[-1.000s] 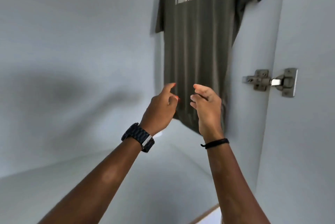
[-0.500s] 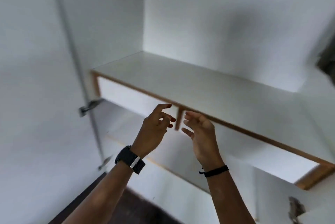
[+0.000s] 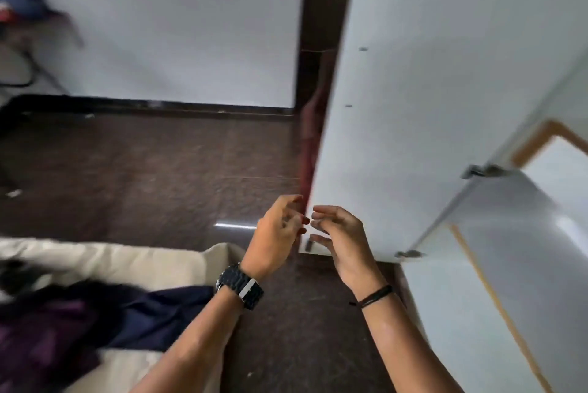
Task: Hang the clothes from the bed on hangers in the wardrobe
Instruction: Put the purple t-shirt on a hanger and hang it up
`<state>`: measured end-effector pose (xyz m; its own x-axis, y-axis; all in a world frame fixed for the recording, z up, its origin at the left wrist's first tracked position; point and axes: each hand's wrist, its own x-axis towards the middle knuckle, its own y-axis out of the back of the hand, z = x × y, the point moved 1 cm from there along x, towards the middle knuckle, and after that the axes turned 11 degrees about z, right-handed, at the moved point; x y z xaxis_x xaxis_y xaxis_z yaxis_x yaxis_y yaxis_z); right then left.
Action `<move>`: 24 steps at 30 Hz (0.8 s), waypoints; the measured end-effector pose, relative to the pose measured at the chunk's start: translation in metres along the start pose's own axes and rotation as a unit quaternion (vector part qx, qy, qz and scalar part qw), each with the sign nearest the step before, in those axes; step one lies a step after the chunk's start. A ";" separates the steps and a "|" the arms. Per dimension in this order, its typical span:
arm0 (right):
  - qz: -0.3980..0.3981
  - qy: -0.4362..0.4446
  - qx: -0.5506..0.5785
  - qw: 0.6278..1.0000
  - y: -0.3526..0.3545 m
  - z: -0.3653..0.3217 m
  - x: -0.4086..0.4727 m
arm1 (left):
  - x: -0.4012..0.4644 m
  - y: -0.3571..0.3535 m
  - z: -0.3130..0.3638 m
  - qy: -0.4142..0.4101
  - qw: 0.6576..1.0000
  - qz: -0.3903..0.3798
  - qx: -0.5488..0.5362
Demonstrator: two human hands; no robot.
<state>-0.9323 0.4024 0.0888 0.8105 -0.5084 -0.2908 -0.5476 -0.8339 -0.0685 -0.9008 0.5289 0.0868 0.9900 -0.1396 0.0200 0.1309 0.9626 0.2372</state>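
Only the one head view here, looking down across the room, and it's pretty motion-blurred.

Both hands are up in the middle of the shot, close together but not touching. The left hand [image 3: 276, 233] has its fingers loosely curled and relaxed, nothing in it. The right hand [image 3: 339, 233] is the same deal, fingers loosely bent toward the left one, released and holding nothing. There's a black watch [image 3: 241, 286] on the left wrist and a thin black band [image 3: 373, 294] on the right wrist.

The clothes [image 3: 95, 319] are down in the lower left, a dark heap lying on the bed [image 3: 133, 260], which has a cream cover. I can make out navy fabric and some purple in the pile, plus something black at the far left edge, but it's too smeared to say what garments they are. The heap is well apart from both hands.

On the right is the white wardrobe [image 3: 477, 313], with its door [image 3: 413, 90] standing open just behind the hands. A metal hinge [image 3: 482, 171] shows where the door meets the cabinet, and another one [image 3: 408, 254] sits lower down.

The floor [image 3: 159, 170] is dark, glossy brown tile, and a white wall [image 3: 175, 20] runs behind it. In the top left corner there's some blurry stuff I can't identify.
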 end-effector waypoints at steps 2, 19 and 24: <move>-0.052 -0.027 -0.017 0.998 -0.064 0.017 -0.002 | 0.006 0.057 -0.026 0.028 0.998 0.042 0.024; -0.438 -0.135 -0.222 0.860 -0.385 0.166 -0.069 | -0.056 0.323 -0.203 0.283 0.877 0.383 0.070; -0.501 -0.147 -0.281 0.805 -0.445 0.219 -0.101 | -0.082 0.375 -0.250 0.328 0.835 0.436 0.072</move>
<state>-0.8164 0.8719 -0.0607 0.6579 0.4832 -0.5777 0.5975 -0.8018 0.0098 -0.9202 0.9598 -0.0690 0.5285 0.8018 -0.2790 -0.6149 0.5882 0.5253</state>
